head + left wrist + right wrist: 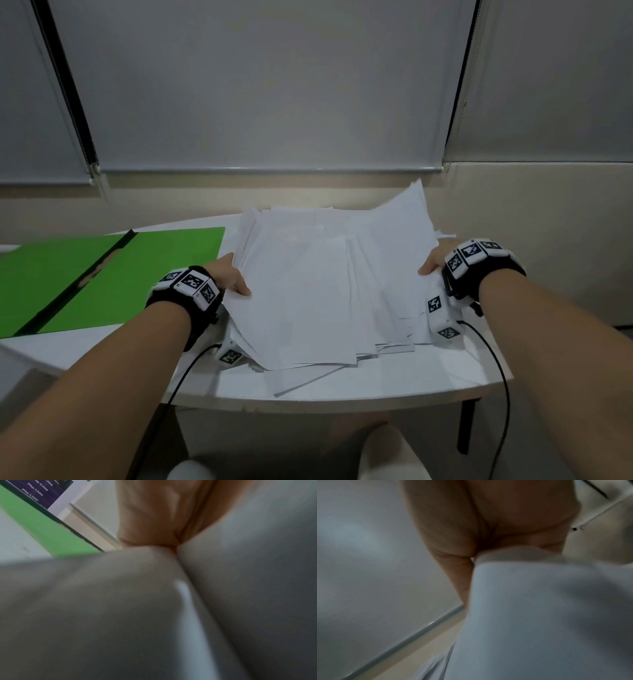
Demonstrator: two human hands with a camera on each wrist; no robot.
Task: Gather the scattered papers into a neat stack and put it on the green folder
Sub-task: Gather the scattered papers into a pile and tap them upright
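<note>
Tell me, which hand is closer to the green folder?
Left. The left hand grips the papers on the side next to the green folder; the right hand holds the far side.

in the upper left of the left wrist view, a dark purple printed sheet (45,490) carries slanted pale lettering: "3,000" on one line and what looks like "php 1,500" on the two lines below, blurred. the wristbands (191,283) in the head view bear black-and-white square code markers, no letters. the papers (329,284) show no legible print.
</note>
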